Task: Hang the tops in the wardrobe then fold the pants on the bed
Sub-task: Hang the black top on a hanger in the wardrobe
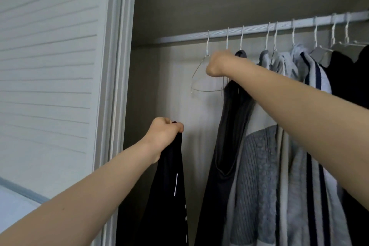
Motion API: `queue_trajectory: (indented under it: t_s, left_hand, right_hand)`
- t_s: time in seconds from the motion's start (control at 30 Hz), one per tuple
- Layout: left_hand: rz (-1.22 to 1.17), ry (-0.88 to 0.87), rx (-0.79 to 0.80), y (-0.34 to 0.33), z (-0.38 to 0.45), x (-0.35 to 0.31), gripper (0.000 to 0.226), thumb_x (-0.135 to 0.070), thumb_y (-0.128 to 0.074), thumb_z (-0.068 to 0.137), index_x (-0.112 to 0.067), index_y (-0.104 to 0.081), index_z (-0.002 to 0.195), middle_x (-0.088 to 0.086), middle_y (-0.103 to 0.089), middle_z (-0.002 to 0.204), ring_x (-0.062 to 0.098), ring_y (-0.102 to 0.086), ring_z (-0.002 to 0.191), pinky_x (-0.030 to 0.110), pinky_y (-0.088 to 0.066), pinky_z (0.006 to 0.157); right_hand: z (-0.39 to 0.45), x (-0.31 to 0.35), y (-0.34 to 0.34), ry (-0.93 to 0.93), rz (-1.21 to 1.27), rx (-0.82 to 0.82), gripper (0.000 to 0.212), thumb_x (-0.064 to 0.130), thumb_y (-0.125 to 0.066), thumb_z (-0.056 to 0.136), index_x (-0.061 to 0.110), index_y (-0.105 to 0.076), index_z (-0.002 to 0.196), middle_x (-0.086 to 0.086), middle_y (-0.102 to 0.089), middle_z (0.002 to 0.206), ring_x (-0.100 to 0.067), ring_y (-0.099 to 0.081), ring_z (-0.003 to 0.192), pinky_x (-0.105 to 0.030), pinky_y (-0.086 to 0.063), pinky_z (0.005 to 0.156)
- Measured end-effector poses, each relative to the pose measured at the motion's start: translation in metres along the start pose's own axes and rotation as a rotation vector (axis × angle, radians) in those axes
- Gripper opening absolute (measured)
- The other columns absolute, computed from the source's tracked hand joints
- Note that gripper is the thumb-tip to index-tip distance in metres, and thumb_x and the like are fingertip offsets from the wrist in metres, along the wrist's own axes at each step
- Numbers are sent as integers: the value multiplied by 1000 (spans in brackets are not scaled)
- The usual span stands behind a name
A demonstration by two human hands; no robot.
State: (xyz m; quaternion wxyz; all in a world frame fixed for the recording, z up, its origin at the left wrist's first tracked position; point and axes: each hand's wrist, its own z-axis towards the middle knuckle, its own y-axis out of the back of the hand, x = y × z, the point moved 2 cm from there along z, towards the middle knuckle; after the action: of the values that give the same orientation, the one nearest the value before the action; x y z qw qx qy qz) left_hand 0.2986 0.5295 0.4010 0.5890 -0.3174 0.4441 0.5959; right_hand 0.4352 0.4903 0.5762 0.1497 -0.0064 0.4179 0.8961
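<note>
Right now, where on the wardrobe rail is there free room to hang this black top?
The free stretch of rail runs from the wardrobe's left wall to the empty hanger that the right hand holds. Right of that hanger it is crowded: the dark top, grey knits and striped tops hang packed. The left hand holds the black top.

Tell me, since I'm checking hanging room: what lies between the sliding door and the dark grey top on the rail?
In the head view, an empty wire hanger hangs there, gripped by the right hand; behind it, bare wardrobe wall.
</note>
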Motion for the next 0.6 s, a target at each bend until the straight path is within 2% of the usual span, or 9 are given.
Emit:
queue_trajectory:
  t_s: [0.1, 0.17, 0.23, 0.3, 0.37, 0.4, 0.47, 0.53, 0.6]
  left_hand:
    - [22, 5, 4, -4, 3, 7, 6, -11, -62, 84, -9, -56, 83, 11, -50, 80, 22, -49, 72, 26, -39, 61]
    - [29, 9, 6, -5, 3, 11, 7, -11, -62, 83, -9, -55, 82, 10, -49, 78, 22, -48, 70, 25, -38, 60]
    - [39, 14, 8, -6, 4, 14, 8, -11, -63, 82, -9, -55, 81, 10, -49, 77, 21, -48, 69, 25, -38, 60]
    - [43, 20, 9, -5, 5, 18, 9, -11, -63, 82, -9, -55, 79, 9, -49, 75, 21, -48, 68, 25, -38, 60]
    - [44, 30, 12, -4, 5, 20, 10, -11, -63, 81, -10, -54, 78, 9, -49, 75, 22, -48, 67, 25, -38, 60]
    - [43, 34, 15, -4, 5, 21, 10, -11, -63, 81, -10, -54, 78, 9, -48, 75, 22, -48, 68, 25, -39, 60]
    - [42, 38, 20, -3, 5, 23, 9, -11, -63, 81, -10, -54, 79, 9, -48, 76, 22, -48, 69, 25, -39, 61]
    - [47, 42, 23, -3, 4, 23, 9, -12, -63, 81, -10, -55, 78, 9, -49, 76, 22, -49, 70, 25, -40, 63]
    - [48, 38, 23, -1, 3, 24, 10, -12, -64, 81, -10, -54, 77, 9, -48, 76, 23, -48, 70, 26, -39, 65]
  right_hand:
    - [-2, -14, -5, -52, 28, 85, 19, 6, -43, 93, 5, -51, 110, -13, -53, 97, -32, -55, 96, -33, -43, 79]
    - [3, -27, -10, -93, 153, 151, 19, 5, -52, 92, 4, -53, 111, -14, -55, 104, -31, -58, 94, -32, -47, 78]
    - [5, -40, -19, -164, 404, 265, 34, 10, -57, 93, -1, -49, 125, -18, -59, 118, -34, -65, 94, -38, -54, 84]
    - [2, -44, -25, -199, 551, 322, 39, 24, -58, 95, 4, -45, 126, -18, -60, 118, -29, -65, 74, -32, -57, 63]
    - [4, -45, -29, -214, 596, 297, 32, 31, -57, 95, 6, -48, 113, -14, -60, 109, -22, -57, 60, -21, -46, 39]
    - [4, -46, -31, -220, 601, 298, 29, 31, -56, 96, 4, -50, 105, -13, -61, 105, -21, -57, 59, -19, -43, 35]
    - [4, -44, -34, -231, 611, 304, 23, 24, -48, 98, 2, -54, 95, -12, -65, 95, -22, -60, 60, -20, -45, 39]
    - [3, -40, -34, -227, 665, 277, 20, 15, -39, 96, 0, -52, 102, -13, -69, 93, -26, -66, 64, -25, -50, 53]
    - [3, -37, -32, -210, 754, 240, 25, 12, -33, 95, -1, -46, 112, -18, -68, 103, -29, -69, 70, -35, -53, 67]
